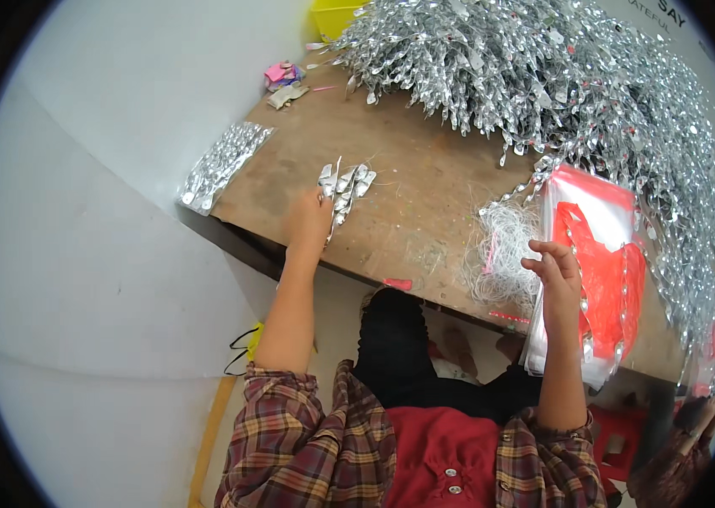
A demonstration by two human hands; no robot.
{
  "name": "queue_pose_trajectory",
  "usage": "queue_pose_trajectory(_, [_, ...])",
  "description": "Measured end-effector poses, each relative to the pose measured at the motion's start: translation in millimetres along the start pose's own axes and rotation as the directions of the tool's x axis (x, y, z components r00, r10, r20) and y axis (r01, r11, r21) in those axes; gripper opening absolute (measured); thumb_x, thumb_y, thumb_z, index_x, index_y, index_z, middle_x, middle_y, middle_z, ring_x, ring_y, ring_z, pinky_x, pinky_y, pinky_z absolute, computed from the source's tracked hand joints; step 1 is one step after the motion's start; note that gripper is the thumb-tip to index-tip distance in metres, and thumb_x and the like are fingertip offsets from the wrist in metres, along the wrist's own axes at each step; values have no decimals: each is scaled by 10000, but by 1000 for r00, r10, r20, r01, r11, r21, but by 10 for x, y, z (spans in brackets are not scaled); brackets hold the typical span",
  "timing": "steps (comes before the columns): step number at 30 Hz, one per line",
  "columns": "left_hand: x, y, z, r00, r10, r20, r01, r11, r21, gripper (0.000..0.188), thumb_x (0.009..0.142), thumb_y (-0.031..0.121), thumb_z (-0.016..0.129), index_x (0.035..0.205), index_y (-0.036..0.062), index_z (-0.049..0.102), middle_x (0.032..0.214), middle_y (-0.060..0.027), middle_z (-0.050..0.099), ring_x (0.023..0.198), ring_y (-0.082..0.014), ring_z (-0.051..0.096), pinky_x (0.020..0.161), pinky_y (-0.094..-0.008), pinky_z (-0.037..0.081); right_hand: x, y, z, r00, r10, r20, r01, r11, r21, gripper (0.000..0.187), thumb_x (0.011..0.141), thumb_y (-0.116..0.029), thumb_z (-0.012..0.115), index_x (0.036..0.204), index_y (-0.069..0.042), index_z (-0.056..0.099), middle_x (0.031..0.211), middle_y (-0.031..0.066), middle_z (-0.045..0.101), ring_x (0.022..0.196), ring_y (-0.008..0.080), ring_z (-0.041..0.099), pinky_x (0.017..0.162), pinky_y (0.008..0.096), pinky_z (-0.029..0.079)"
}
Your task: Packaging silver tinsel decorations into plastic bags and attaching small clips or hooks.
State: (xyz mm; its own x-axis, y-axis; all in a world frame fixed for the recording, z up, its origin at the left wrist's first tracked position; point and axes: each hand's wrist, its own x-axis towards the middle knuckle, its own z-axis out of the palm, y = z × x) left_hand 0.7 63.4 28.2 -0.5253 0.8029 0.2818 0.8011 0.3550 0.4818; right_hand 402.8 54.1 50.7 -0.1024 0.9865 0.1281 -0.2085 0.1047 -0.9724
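My left hand [308, 218], smeared by motion, is at the left side of a small bunch of silver twisted foil strips [344, 196] on the brown table [408, 203]. Its fingers are too blurred to show whether they grip the strips. My right hand [556, 269] hovers with bent fingers apart and nothing visible between them. Beneath and beside it are clear plastic bags [594, 193] with a red plastic bag [599, 275] on top. A tangle of white thread [501, 254] lies just left of that hand.
A large heap of silver foil strands [535, 76] covers the far and right side of the table. At the left edge lies a flat pack of silver strips [226, 165]. Pink and purple scraps [281, 74] sit far left, by a yellow container [336, 17]. A white wall borders the left.
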Motion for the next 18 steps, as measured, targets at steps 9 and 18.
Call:
queue_pose_trajectory(9, [52, -18, -2, 989, 28, 147, -40, 996, 80, 286, 790, 254, 627, 974, 34, 636, 944, -198, 630, 889, -382, 579, 749, -483, 446, 535, 295, -89, 985, -160, 59, 166, 830, -533, 143, 885, -58, 543, 1007, -11, 600, 945, 63, 616, 874, 149, 600, 766, 274, 476])
queue_pose_trajectory(18, [-938, 334, 3, 852, 522, 39, -519, 852, -73, 281, 737, 93, 626, 1010, 25, 632, 996, -157, 623, 953, -345, 575, 838, -410, 454, 1545, 821, -258, 812, -430, 393, 403, -73, -912, 161, 729, -116, 648, 881, -152, 686, 1045, 64, 618, 939, 268, 578, 806, 438, 439])
